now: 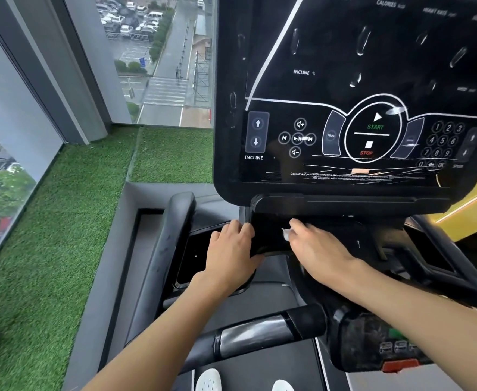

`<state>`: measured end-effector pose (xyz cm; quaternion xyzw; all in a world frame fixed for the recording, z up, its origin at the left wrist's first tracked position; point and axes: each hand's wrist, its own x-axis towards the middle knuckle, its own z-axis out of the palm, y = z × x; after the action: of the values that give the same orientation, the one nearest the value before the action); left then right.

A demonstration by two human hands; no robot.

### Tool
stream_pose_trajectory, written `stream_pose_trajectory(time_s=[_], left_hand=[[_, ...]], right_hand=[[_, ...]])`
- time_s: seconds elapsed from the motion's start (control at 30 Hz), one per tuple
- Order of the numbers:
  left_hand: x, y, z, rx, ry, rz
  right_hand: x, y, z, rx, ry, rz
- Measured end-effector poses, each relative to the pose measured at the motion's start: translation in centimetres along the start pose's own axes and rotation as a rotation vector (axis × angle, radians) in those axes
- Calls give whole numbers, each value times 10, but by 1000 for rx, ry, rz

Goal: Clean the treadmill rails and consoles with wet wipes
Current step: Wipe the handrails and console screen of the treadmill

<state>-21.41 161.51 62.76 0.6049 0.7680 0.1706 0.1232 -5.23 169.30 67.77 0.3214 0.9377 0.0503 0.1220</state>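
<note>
Work is at the under-console housing (268, 238), just below the bottom edge of the console (231, 165).

- The right grip (316, 246) has its fingers curled down on a wet wipe (286, 234) against the housing front. Only a small white corner shows.
- The left grip (231, 246) clasps the housing's left corner, fingers over the top and thumb beneath.

Risks noted:
- The wipe appears bunched, so bare fingers may do the rubbing and leave smears.
- Streaks (344, 174) and droplets already lie on the console. Excess liquid could run into the seam at its bottom edge.
- Wiping upward could press START/STOP (372, 134).
- The right forearm passes close above the red stop tab (399, 365) and could knock it.
</note>
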Motion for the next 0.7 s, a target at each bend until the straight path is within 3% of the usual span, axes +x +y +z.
stream_pose_trajectory(time_s=[0.23, 0.37, 0.5, 0.6, 0.7], left_hand=[[0, 2, -3, 4, -12, -10], [-4, 6, -2, -63, 5, -24], [-5, 24, -5, -646, 34, -173], [1, 53, -15, -1303, -215, -477], [4, 68, -23, -1638, -432, -576]], right_hand=[[-1, 6, 1, 48, -17, -18], [-7, 24, 9, 351, 80, 135], [-20, 38, 3, 793, 217, 467], [-18, 28, -13, 1348, 169, 574], [-18, 16, -15, 1466, 177, 492]])
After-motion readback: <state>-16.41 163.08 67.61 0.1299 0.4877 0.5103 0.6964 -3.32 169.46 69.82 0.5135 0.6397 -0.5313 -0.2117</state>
